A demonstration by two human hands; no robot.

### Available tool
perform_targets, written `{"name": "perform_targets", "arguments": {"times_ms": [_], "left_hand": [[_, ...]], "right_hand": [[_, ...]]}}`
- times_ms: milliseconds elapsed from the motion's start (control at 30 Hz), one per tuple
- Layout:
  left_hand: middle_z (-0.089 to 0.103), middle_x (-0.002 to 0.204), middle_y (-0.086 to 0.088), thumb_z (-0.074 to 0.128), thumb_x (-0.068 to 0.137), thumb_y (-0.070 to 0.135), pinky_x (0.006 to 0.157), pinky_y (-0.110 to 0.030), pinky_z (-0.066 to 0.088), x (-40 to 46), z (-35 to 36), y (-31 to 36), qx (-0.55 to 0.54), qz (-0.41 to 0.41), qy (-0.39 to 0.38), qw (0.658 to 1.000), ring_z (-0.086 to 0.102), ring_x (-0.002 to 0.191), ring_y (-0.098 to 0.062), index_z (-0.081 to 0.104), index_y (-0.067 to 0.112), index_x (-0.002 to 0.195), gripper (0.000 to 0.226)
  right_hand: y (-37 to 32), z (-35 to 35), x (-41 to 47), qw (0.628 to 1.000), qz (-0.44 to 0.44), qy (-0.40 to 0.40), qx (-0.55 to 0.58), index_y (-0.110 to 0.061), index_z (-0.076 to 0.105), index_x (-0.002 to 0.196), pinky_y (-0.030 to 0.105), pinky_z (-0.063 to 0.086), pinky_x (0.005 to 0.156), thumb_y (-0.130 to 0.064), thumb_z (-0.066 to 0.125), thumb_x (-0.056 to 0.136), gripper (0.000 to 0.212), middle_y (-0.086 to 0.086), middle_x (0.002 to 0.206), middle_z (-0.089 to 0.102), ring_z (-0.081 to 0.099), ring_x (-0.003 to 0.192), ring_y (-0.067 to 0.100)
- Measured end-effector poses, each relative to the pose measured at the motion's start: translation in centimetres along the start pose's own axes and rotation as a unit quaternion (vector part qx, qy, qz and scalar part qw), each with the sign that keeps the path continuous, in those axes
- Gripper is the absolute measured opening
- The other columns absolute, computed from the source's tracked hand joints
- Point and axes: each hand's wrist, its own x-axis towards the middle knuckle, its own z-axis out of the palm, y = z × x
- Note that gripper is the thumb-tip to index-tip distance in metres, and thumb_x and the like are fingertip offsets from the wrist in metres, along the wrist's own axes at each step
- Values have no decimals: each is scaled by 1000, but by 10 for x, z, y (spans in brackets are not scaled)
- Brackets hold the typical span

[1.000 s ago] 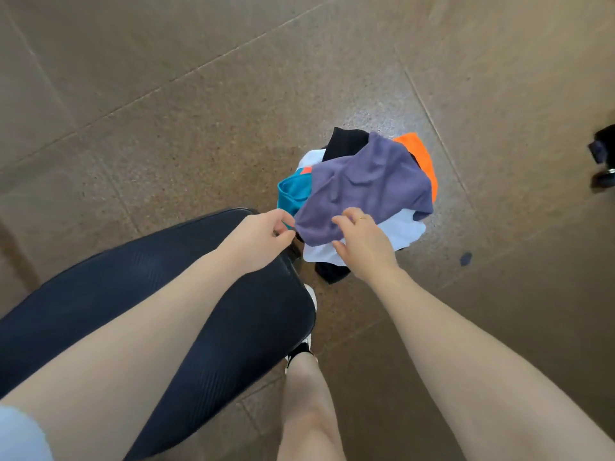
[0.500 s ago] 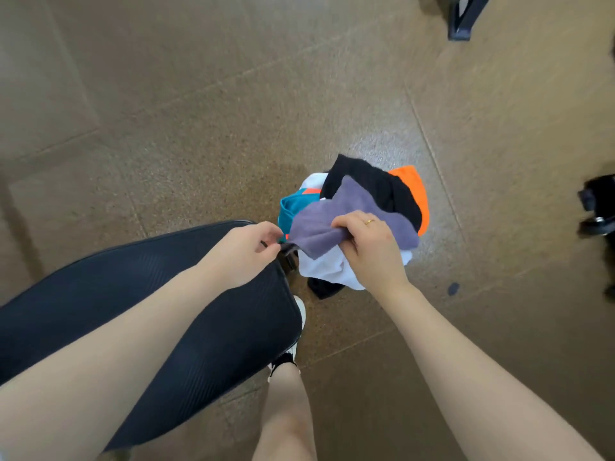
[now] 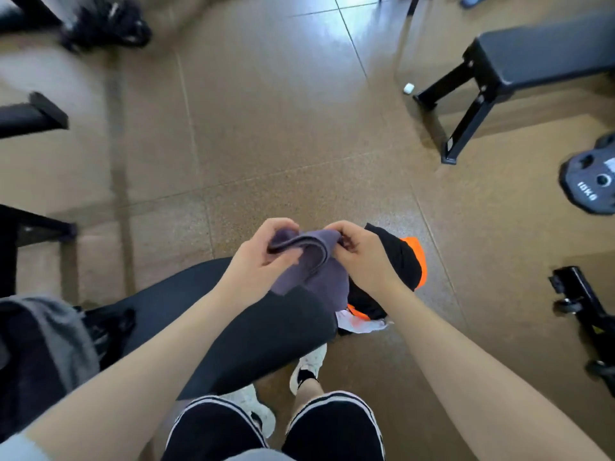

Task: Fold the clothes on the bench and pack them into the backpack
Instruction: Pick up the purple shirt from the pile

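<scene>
A purple garment (image 3: pixel 316 271) hangs bunched above the end of the black padded bench (image 3: pixel 206 314). My left hand (image 3: pixel 263 257) grips its left edge and my right hand (image 3: pixel 359 257) pinches its right edge, both held close together. Behind my right hand, a black and orange garment (image 3: pixel 406 261) lies at the bench's end, with white cloth (image 3: pixel 359 324) under it. A grey and dark backpack (image 3: pixel 43 347) sits on the bench at the left edge of the view.
A second black bench (image 3: pixel 539 58) stands at the upper right, with a small white object (image 3: pixel 408 88) on the floor beside it. A weight plate (image 3: pixel 589 184) lies at the right edge. Dark equipment frames stand at the left and lower right.
Both hands lifted the purple garment off the pile and now hold its edges. The left hand moved from the bench end to the cloth. My head tilted up, bringing more of the room into view.
</scene>
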Motion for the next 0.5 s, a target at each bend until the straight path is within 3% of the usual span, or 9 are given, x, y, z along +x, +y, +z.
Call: {"name": "perform_targets", "arguments": {"times_ms": [100,167,200,267,333,500], "left_hand": [[64,86,4,58,78,37,80,-43,51,-36,-38,1,-4,6,68,998,63,85,-25,58,41,86,9],[63,80,4,64,82,24,75,-35,51,-59,-62,-4,6,6,99,995,61,79,-23,59,34,81,11],[62,78,6,65,83,14,73,-27,50,-71,-73,-8,17,9,104,994,60,77,-18,58,32,80,19],[62,79,9,63,84,6,72,-17,47,-92,-92,-15,41,3,113,993,59,78,-13,56,31,80,27],[62,81,9,65,83,8,73,-19,47,-110,-107,-21,44,-6,127,991,59,78,-11,56,31,80,24],[64,86,10,67,83,15,74,-14,48,-141,-135,-31,64,13,140,988,60,83,-6,59,23,89,12]], "right_hand": [[-25,39,-7,997,-4,-50,-55,-20,62,91,19,47,72,-6,59,88,15,-4,83,65,58,78,8],[-37,67,-12,992,19,-81,-98,-19,63,99,33,51,86,-8,57,88,16,2,97,67,62,93,19],[-44,80,-17,990,25,-84,-114,-16,63,105,33,50,92,-5,55,89,21,5,106,65,61,100,21],[-62,107,-30,992,-12,-49,-116,-10,63,110,20,47,90,1,52,89,27,7,113,61,59,104,20],[-81,133,-47,995,-52,-25,-87,-9,65,106,7,44,79,-6,55,90,19,3,105,62,60,94,12],[-106,192,-66,994,-67,-45,-68,-14,64,103,5,45,73,-17,61,89,15,-10,93,61,59,82,0]]}}
